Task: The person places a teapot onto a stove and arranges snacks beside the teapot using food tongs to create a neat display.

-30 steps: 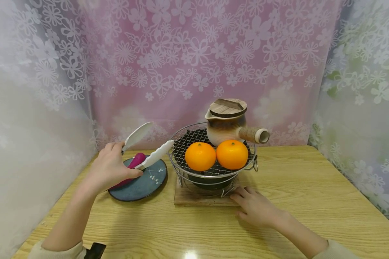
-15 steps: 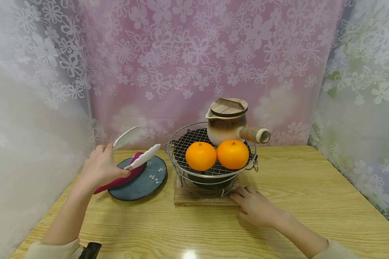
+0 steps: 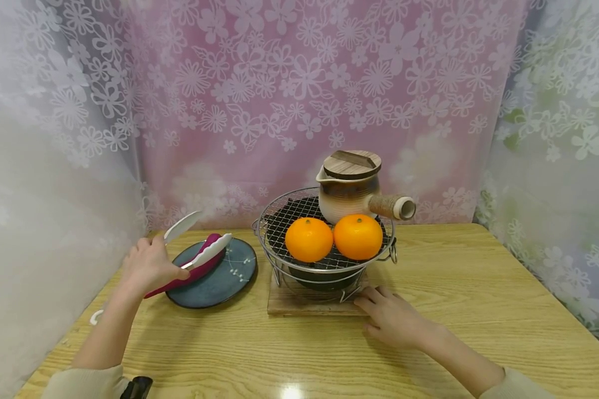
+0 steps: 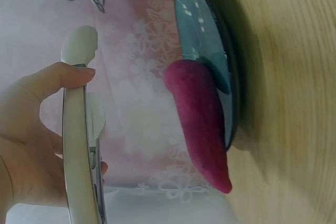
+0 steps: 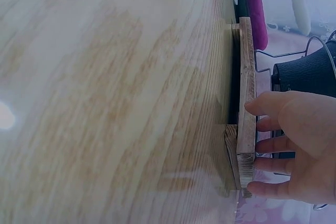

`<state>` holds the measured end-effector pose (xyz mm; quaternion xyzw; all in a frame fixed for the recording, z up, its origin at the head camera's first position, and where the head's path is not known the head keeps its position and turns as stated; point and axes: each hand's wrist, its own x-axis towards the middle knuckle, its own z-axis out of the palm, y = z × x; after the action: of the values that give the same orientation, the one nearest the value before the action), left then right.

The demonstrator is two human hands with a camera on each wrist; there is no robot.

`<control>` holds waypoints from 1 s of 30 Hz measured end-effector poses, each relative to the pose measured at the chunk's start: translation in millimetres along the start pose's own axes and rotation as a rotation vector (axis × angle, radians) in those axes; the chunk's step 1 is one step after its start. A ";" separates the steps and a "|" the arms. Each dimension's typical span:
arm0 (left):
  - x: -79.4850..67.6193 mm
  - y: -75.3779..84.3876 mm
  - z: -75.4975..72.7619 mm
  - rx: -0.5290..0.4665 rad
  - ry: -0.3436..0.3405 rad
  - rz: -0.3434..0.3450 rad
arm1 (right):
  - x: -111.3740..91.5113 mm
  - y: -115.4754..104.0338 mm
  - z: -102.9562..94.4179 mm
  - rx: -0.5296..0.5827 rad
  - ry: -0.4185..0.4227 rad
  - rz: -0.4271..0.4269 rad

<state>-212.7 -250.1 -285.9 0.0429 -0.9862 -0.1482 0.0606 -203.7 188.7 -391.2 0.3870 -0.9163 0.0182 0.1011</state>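
Observation:
In my left hand (image 3: 147,269) I grip tongs (image 3: 209,252) with white scalloped tips, thumb on one arm and fingers on the other. The tips stand spread apart, with nothing between them. Close below and beside them lies a purple sweet potato (image 4: 197,121) on a blue plate (image 3: 237,271) with a white sprig pattern. Its thin end sticks out past the plate's rim. My right hand (image 3: 394,318) rests at the front right corner of a wooden board (image 5: 245,90), fingers fairly straight and touching its edge.
On the board stands a dark stove (image 5: 304,74) topped by a round wire grill (image 3: 267,233). Two oranges (image 3: 308,239) sit side by side on the grill, in front of a lidded clay pot (image 3: 346,197) whose handle juts right. Floral curtains (image 3: 309,100) enclose the table (image 3: 454,288).
My left hand has moved left and slightly down with the tongs, whose tips have come closer together. More of the sweet potato shows on the plate. The right hand stays where it was.

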 end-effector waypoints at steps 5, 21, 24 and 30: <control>2.3 -12.0 6.9 0.021 -0.026 -0.011 | 0.6 -0.4 -0.7 -0.006 -0.001 -0.006; 6.3 -35.5 20.3 0.072 -0.076 -0.008 | 0.9 -0.2 -0.4 -0.016 0.007 -0.008; 6.3 -36.5 22.1 0.087 -0.074 -0.005 | 0.8 0.1 0.1 -0.008 0.002 -0.004; 7.3 -38.9 24.8 0.127 -0.067 0.007 | 0.6 0.2 0.5 -0.007 0.005 -0.002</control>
<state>-220.6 -280.8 -320.2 0.0385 -0.9952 -0.0866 0.0252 -204.3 188.4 -391.5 0.3877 -0.9157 0.0158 0.1047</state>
